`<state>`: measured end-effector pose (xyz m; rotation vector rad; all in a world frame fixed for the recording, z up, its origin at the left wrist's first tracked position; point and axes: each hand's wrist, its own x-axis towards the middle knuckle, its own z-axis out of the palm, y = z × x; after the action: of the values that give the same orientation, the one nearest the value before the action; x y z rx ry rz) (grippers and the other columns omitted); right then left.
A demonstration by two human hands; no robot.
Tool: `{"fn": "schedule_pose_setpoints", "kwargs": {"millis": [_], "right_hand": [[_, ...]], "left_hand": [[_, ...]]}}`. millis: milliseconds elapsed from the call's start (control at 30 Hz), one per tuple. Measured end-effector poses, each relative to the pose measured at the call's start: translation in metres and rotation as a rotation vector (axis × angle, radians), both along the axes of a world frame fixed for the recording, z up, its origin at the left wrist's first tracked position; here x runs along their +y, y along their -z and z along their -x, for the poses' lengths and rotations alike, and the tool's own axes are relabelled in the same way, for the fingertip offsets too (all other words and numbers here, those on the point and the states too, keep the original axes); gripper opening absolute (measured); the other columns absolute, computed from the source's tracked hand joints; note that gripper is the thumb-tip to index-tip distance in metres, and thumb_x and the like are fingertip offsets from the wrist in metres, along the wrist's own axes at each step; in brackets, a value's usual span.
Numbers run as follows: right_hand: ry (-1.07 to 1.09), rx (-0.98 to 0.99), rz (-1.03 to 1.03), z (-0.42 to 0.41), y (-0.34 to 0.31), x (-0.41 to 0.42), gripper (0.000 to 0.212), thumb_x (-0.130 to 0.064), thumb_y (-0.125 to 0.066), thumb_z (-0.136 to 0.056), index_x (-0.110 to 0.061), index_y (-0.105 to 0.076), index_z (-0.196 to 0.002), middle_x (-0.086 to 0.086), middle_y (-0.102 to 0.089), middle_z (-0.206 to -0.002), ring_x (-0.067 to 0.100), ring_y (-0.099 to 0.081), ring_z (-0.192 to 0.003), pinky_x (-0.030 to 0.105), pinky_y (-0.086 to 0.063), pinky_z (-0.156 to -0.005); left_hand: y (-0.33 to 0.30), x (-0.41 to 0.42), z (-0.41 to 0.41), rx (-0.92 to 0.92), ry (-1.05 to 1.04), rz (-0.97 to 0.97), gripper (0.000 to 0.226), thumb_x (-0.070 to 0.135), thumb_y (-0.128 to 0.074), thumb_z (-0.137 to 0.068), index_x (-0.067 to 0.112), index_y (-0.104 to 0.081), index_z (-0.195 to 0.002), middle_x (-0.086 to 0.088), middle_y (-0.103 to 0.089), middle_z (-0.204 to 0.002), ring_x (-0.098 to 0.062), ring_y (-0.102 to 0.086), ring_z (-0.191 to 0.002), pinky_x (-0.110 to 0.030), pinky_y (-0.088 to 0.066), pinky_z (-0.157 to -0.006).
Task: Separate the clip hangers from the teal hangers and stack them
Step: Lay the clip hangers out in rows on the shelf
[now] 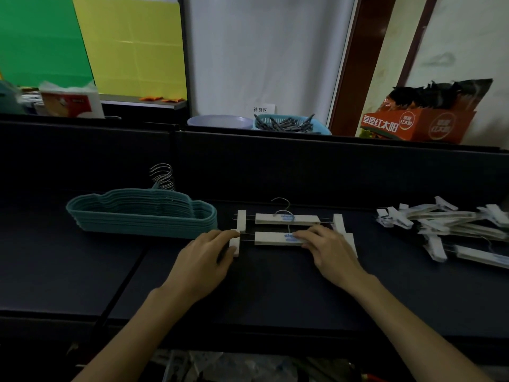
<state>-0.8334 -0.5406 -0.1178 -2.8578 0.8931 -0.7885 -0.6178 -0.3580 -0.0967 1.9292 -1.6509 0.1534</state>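
1. A dark table (275, 293) is carrying everything, with a dark panel (303, 166) standing along its far edge.
2. A neat stack of teal hangers (141, 216) is lying toward the far left of the table, their metal hooks (162, 176) bunching together and rising against the panel.
3. A loose pile of clip hangers (446, 227) is sprawling near the far right edge, white bars and clips crossing at odd angles; it is blurred, so a count is not possible.
4. Two clip hangers are lying side by side at the middle of the table, just right of the teal stack. The farther hanger (287, 219) is lying apart from both hands; each has a white bar with blue lettering, thin wire rods and a white clip at either end.
5. The nearer hanger (272, 238) is being handled: the left hand (203, 260) is pinching its left clip (235, 242) between curled fingers and thumb, and the right hand (330, 249) is resting curled fingers on the right part of its bar, covering that side.
6. Beyond the panel, an orange carton (418, 125), a blue basket (292, 124) and a pale bowl (220, 121) are sitting well apart from the work.
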Motion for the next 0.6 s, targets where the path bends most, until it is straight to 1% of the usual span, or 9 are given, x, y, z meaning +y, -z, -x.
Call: {"fn": "schedule_pose_setpoints", "kwargs": {"millis": [167, 333, 433, 600], "right_hand": [[0.048, -0.011, 0.025, 0.008, 0.0, -0.01, 0.031, -0.014, -0.062, -0.088, -0.022, -0.064, -0.117, 0.002, -0.065, -0.102, 0.023, -0.059, -0.091, 0.036, -0.047, -0.084], [0.054, -0.015, -0.01, -0.001, -0.003, -0.012, 0.03, -0.016, -0.059, -0.09, -0.023, -0.063, -0.12, 0.001, -0.064, -0.114, 0.021, -0.058, -0.099, 0.036, -0.04, -0.095], [0.054, 0.0, -0.03, -0.003, -0.003, -0.011, 0.031, -0.019, -0.056, -0.092, -0.024, -0.061, -0.122, 0.0, -0.063, -0.117, 0.02, -0.056, -0.103, 0.039, -0.038, -0.1], [0.058, -0.015, -0.027, -0.004, -0.002, -0.01, 0.029, -0.021, -0.055, -0.093, -0.025, -0.061, -0.121, 0.0, -0.062, -0.117, 0.021, -0.056, -0.104, 0.038, -0.04, -0.098]], "left_hand": [[0.0, -0.007, 0.003, 0.0, 0.008, 0.004, 0.038, 0.029, -0.05, -0.095, 0.028, -0.047, -0.133, 0.006, -0.054, -0.128, -0.011, -0.051, -0.113, -0.024, -0.043, -0.088], [-0.001, -0.011, 0.003, -0.006, 0.002, 0.004, 0.038, 0.03, -0.051, -0.094, 0.028, -0.048, -0.132, 0.006, -0.055, -0.126, -0.013, -0.052, -0.113, -0.027, -0.045, -0.088], [-0.002, -0.011, 0.001, -0.014, -0.005, 0.008, 0.038, 0.03, -0.051, -0.094, 0.029, -0.048, -0.132, 0.006, -0.056, -0.124, -0.012, -0.052, -0.11, -0.025, -0.044, -0.085], [-0.004, -0.01, 0.0, -0.015, -0.001, -0.001, 0.039, 0.029, -0.05, -0.094, 0.03, -0.046, -0.133, 0.007, -0.054, -0.127, -0.01, -0.051, -0.112, -0.021, -0.041, -0.086]]}}
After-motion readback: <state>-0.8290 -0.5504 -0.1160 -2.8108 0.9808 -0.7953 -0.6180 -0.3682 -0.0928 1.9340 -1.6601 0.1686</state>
